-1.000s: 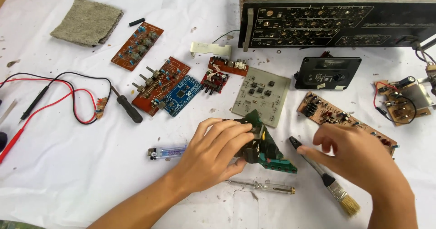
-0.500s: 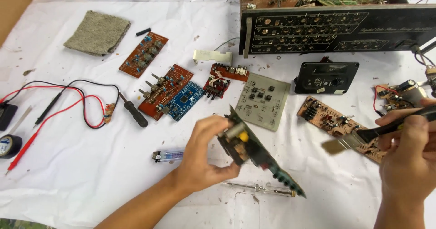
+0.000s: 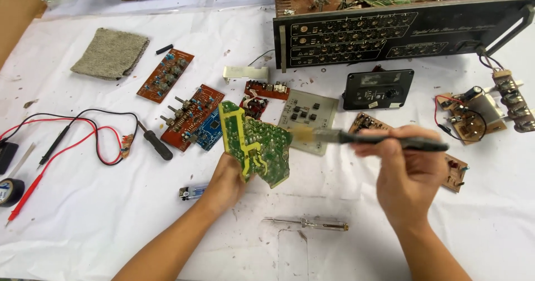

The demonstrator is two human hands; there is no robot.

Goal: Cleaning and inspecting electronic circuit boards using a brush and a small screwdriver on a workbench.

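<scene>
At nine o'clock of the work area lie red and black test leads [image 3: 67,139] on the white cloth-covered table [image 3: 83,214]. The left hand [image 3: 225,183] is closed around the lower edge of the green, irregular printed circuit board [image 3: 256,147], now raised upright at centre, solder side toward the onlooker; a second ago it lay flat. The right hand [image 3: 409,166], at three o'clock, is clenched on the black-handled paintbrush [image 3: 368,139], picked up since, bristles touching the board's right edge. Judgement: dusting is under way.
</scene>
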